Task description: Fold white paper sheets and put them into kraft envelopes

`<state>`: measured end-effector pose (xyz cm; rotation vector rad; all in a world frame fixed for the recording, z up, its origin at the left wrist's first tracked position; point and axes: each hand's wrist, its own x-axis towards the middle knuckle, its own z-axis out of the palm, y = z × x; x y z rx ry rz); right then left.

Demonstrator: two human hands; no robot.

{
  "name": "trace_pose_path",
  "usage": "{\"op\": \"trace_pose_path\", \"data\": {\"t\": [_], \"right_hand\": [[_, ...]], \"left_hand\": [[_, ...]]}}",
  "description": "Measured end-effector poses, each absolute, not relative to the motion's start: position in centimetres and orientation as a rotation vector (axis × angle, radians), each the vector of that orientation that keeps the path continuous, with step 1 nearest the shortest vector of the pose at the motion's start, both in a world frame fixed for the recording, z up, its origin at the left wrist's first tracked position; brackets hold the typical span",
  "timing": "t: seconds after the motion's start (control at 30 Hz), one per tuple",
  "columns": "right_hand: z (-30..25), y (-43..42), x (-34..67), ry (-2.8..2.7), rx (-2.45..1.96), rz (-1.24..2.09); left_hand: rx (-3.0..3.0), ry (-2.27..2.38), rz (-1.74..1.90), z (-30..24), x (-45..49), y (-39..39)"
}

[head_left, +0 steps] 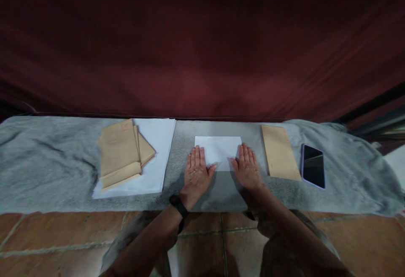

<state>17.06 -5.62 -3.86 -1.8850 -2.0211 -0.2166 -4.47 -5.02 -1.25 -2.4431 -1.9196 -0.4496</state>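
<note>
A white sheet of paper [221, 148], folded or cut small, lies flat on the grey cloth in front of me. My left hand [198, 173] rests palm down at its left edge, fingers stretched forward and thumb out to the side. At the right edge, my right hand [247, 169] lies flat in the same way, its thumb over the paper's lower right part. Neither hand grips anything. To the right of my right hand is a brown envelope stack [281, 152]. Left of my left hand, several brown envelopes [118, 148] lie on a pile of larger white paper [156, 159].
Grey cloth [50, 163] covers the long, narrow work surface. A phone [313, 166] in a light purple case lies at the right. Behind the surface hangs a dark red curtain [190, 57]. Brown floor tiles [63, 230] show below the front edge.
</note>
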Motion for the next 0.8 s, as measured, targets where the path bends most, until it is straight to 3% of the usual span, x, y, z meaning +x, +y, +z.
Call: {"op": "trace_pose_path", "data": {"t": [0.47,0.8], "right_hand": [[-3.3,-4.4,18.7,-1.940,-1.896,-0.248],[-2.0,-2.5,12.1,-2.153,-1.657,0.187]], "left_hand": [[-2.343,-1.945,-0.546,-0.4,-5.7,-3.1],[-2.751,-1.697,-0.371,-0.6,-1.9,-1.4]]}}
